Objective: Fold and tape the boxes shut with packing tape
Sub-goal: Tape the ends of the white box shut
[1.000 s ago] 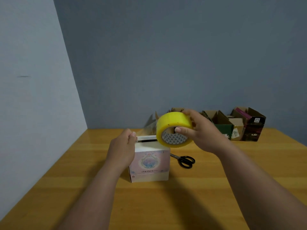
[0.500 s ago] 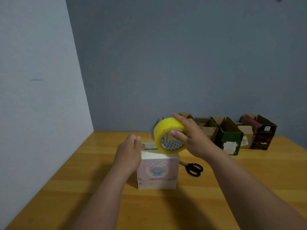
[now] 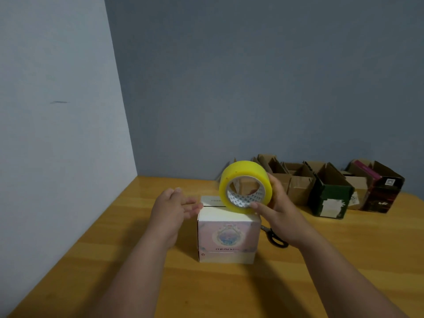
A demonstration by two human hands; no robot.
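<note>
A small pink-and-white printed box [image 3: 227,237] stands on the wooden table [image 3: 229,290] with its top flaps folded down. A yellow roll of packing tape [image 3: 244,180] stands on edge on the box's top. My right hand [image 3: 278,207] grips the roll from the right, thumb at its lower rim. My left hand [image 3: 173,208] is at the box's upper left corner with fingers straight, their tips touching the top edge and holding nothing.
Black scissors [image 3: 275,237] lie on the table just right of the box, partly behind my right wrist. Several open cardboard boxes [image 3: 298,182], a dark green one [image 3: 330,196] and a dark red one [image 3: 383,191] line the back wall. A wall runs along the left.
My left hand has let go of the pulled-out tape end and straightened its fingers at the box's corner. The roll has come down onto the box top.
</note>
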